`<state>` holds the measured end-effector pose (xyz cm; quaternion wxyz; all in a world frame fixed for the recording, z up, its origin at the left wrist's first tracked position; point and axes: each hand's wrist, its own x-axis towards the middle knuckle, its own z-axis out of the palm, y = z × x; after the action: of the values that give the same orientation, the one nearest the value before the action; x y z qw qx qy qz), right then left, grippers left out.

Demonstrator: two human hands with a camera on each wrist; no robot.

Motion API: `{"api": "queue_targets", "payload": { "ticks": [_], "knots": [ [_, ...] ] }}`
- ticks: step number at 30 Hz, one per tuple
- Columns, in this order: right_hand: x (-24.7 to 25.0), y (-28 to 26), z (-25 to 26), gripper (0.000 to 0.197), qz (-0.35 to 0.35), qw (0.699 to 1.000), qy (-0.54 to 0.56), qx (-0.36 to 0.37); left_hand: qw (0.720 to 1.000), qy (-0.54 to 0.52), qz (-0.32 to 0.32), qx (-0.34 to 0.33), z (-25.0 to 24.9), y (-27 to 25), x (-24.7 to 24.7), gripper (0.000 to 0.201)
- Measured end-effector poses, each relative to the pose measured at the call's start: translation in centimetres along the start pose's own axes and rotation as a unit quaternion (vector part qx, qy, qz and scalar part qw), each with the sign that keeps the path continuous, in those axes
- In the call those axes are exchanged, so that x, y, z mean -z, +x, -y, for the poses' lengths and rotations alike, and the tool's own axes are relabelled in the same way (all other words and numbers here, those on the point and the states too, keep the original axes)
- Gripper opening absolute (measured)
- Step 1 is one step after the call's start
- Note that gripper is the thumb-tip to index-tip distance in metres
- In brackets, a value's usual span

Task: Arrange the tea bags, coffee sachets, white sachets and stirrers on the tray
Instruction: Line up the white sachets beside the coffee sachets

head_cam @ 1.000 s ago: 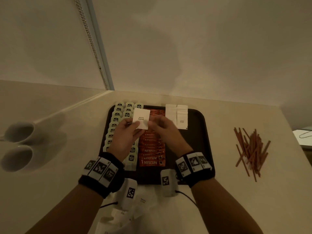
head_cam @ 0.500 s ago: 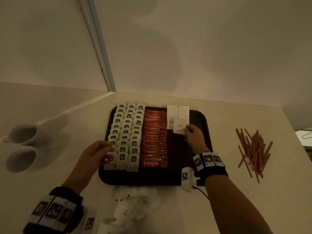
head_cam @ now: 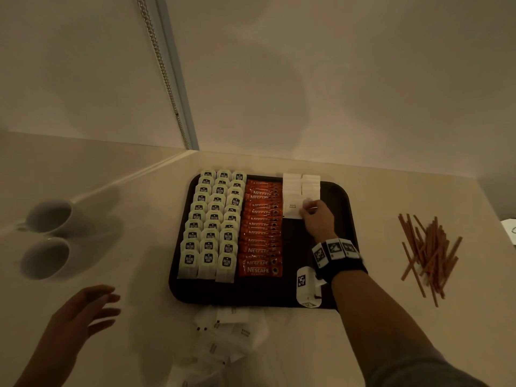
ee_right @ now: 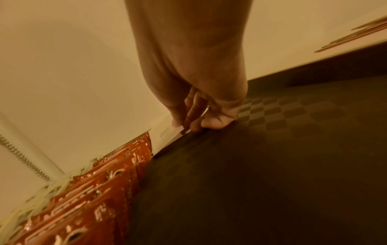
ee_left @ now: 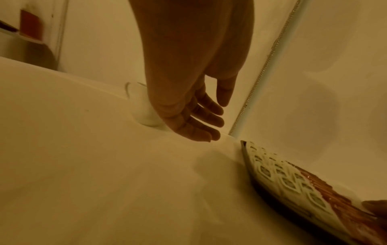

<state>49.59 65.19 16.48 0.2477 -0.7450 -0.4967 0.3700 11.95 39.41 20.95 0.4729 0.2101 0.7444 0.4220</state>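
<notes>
A dark tray [head_cam: 342,196] holds three columns of tea bags [head_cam: 212,224], a column of orange coffee sachets [head_cam: 261,230] and two short columns of white sachets [head_cam: 301,185] at the far right. My right hand [head_cam: 308,209] pinches a white sachet [head_cam: 291,209] by its right edge, low over the tray next to the coffee column. The right wrist view shows that white sachet [ee_right: 165,134] held between thumb and fingers of my right hand [ee_right: 188,126]. My left hand [head_cam: 92,305] hovers empty over the counter left of the tray, its fingers [ee_left: 201,119] straight.
A loose heap of white sachets [head_cam: 229,333] lies on the counter in front of the tray. Brown stirrers [head_cam: 427,250] are piled to the right. Two white cups [head_cam: 47,238] stand at the far left. A wall and a beaded cord [head_cam: 164,79] close the back.
A second ago both hands held one white sachet above the tray. My right hand has carried it to the white columns and lowered it; my left hand has drawn back off the tray.
</notes>
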Motion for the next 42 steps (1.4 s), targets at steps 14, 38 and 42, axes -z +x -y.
{"api": "queue_targets", "payload": {
  "ticks": [14, 38, 42],
  "knots": [
    [0.7, -11.9, 3.4, 0.015, 0.315, 0.918, -0.119, 0.207, 0.999, 0.040, -0.004, -0.012, 1.2, -2.8, 0.8, 0.018],
    [-6.8, -25.3, -4.4, 0.072, 0.113, 0.971, -0.210, 0.001, 0.728, 0.573, 0.316, -0.201, 4.4, -5.0, -10.5, 0.123],
    [-6.8, -25.4, -4.5, 0.065, 0.122, 0.976, -0.179, 0.027, 0.731, 0.570, 0.303, -0.221, 4.5, -5.0, -10.8, 0.107]
  ]
}}
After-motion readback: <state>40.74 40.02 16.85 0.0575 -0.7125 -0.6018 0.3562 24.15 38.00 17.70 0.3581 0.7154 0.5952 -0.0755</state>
